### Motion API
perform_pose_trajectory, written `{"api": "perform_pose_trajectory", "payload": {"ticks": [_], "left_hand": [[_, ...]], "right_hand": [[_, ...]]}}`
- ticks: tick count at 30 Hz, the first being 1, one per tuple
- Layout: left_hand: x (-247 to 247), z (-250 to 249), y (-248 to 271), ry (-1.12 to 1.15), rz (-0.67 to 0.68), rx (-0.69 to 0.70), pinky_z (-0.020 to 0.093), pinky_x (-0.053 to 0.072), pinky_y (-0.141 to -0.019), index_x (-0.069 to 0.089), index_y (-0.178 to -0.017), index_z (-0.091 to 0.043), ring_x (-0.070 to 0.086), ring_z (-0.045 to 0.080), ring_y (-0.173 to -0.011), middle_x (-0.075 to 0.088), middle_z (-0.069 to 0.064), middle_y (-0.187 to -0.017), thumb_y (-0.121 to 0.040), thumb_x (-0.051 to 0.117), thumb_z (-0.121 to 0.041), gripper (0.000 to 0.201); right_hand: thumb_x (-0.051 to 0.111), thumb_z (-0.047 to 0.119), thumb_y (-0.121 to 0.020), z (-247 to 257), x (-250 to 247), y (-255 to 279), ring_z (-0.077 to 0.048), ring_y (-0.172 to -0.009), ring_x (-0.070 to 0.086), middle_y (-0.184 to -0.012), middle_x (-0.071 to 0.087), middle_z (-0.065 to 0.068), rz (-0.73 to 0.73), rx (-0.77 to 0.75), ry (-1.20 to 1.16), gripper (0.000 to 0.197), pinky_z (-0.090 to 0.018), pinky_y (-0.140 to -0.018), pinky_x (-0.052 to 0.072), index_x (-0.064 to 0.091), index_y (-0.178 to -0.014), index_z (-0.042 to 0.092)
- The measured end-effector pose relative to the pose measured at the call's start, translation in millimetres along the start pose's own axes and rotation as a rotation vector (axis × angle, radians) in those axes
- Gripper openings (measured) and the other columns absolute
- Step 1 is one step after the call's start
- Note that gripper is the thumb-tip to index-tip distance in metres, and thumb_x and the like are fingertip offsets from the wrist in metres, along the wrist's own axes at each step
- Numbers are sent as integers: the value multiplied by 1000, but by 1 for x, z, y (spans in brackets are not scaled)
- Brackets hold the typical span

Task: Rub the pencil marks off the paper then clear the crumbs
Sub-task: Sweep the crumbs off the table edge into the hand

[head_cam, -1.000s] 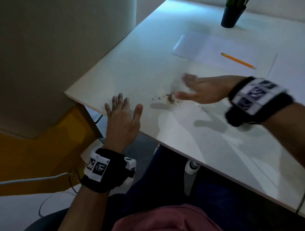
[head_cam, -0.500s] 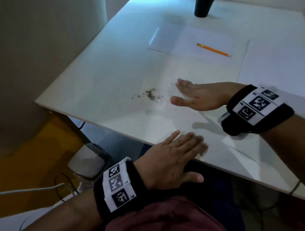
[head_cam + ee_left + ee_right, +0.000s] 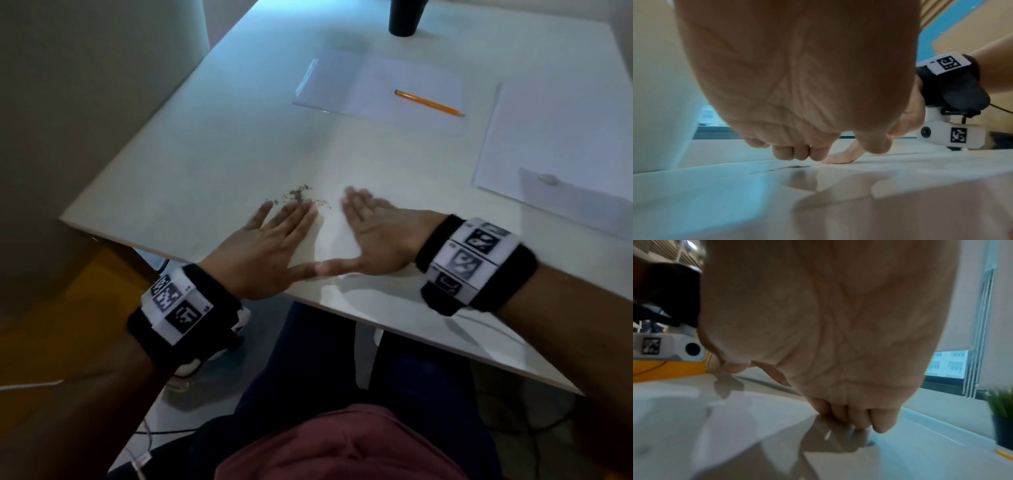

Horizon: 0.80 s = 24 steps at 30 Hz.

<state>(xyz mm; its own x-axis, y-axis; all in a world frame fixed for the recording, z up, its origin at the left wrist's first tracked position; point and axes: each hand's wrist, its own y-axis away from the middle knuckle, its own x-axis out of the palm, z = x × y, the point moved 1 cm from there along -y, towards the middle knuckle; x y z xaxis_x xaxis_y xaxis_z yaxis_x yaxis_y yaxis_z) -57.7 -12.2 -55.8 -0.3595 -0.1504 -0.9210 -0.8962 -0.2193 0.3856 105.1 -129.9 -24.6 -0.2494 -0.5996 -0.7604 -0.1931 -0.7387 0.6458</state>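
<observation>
A small pile of dark eraser crumbs lies on the white table near its front edge. My left hand is flat and palm down, with straight fingertips just short of the crumbs. My right hand stands on its edge to the right of the pile, fingers straight, and its thumb tip meets my left thumb. Both hands hold nothing. In the left wrist view the crumbs show as a dark smear under my fingers. The right wrist view shows straight fingers touching the table.
A white sheet with an orange pencil on it lies at the back. A second sheet at the right carries a small white eraser. A dark plant pot stands at the far edge. The table's front edge runs under my wrists.
My left hand has come up from below the table's front edge and now lies flat beside the crumbs. My right hand has drawn back a little, and the two thumbs now touch.
</observation>
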Motion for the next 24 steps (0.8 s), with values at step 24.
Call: {"api": "perform_pose_trajectory", "payload": {"ticks": [24], "left_hand": [[21,-45,14,85,-87,215,39,-11,-123,-13,-157,-26,-22,6,-148,-21,-8,-163,-84,6,-81,93]], "right_hand": [[-5,100,-53,-68,-58,-28,-12,-152,-10,-164,-19,-2,-29,116,28,136,-43,-125,-1,-14,-156,12]]}}
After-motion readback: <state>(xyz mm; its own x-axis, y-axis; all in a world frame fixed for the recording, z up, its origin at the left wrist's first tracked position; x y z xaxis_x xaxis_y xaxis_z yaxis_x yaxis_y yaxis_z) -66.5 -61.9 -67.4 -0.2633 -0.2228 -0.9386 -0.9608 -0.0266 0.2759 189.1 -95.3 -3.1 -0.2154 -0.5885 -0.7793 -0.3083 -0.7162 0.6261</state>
